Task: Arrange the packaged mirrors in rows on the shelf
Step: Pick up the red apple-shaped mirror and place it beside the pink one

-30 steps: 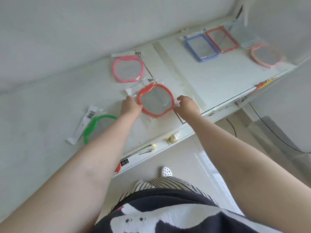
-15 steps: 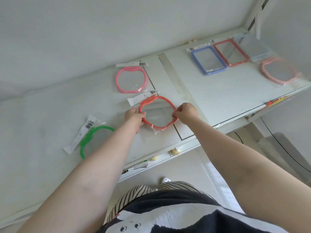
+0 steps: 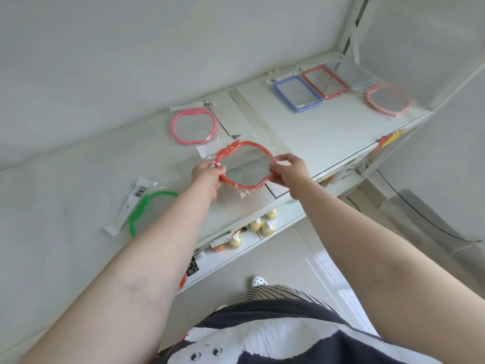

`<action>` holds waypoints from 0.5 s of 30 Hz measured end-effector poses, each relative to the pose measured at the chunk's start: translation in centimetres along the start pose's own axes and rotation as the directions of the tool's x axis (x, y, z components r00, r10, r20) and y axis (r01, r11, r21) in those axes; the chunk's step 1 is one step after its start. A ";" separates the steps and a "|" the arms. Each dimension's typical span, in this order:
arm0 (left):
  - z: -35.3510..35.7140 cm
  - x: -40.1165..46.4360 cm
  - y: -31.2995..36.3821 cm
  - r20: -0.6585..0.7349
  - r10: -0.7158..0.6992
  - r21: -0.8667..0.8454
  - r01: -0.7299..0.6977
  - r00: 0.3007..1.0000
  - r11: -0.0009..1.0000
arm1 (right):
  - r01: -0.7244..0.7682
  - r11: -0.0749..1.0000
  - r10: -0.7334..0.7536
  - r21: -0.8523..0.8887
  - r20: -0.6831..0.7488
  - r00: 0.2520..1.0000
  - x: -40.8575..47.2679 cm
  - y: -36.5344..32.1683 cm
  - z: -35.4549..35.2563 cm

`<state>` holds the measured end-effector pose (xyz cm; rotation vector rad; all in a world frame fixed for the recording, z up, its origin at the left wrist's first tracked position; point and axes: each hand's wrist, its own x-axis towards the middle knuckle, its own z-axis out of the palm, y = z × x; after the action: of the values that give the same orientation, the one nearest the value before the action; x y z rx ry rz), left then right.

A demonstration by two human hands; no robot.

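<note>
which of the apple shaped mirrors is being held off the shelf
The red-orange apple-shaped mirror, gripped at its sides by the left hand and right hand. The pink and green ones lie flat on the shelf.

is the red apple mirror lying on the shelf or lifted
Lifted: left hand and right hand grip the red apple mirror by its sides, tilted above the shelf.

At mid-frame the red mirror [image 3: 245, 165] has a smooth, glossy plastic rim, wrapped in a thin, clear, crinkled plastic bag with a white paper label. The pink mirror [image 3: 193, 125] above it and the green mirror [image 3: 147, 210] at the left look alike: shiny plastic under clear film. The shelf [image 3: 328, 132] is a smooth, pale, faintly glossy board. At the bottom, the shirt [image 3: 275, 334] is matt cloth.
</note>
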<state>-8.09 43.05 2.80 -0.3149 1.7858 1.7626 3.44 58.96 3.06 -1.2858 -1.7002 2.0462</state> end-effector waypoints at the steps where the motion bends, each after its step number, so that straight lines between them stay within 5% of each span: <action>1: 0.0 -0.7 -0.3 0.028 0.013 -0.008 -0.013 1.000 1.000 | -0.008 1.000 0.009 0.025 -0.027 1.000 -1.0 0.5 -0.4; 9: -0.7 -5.9 -5.7 0.165 0.121 0.286 -0.165 0.979 0.944 | -0.037 0.997 0.053 0.069 -0.250 0.967 -10.6 6.5 -3.9; 15: 2.0 -10.0 -9.6 0.285 0.074 0.419 -0.193 0.956 0.887 | -0.080 0.991 0.110 0.105 -0.325 0.939 -15.4 10.3 -9.6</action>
<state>5.70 41.75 0.71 0.2282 1.9787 1.3487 23.38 52.81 1.96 -1.6021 -1.4057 1.8029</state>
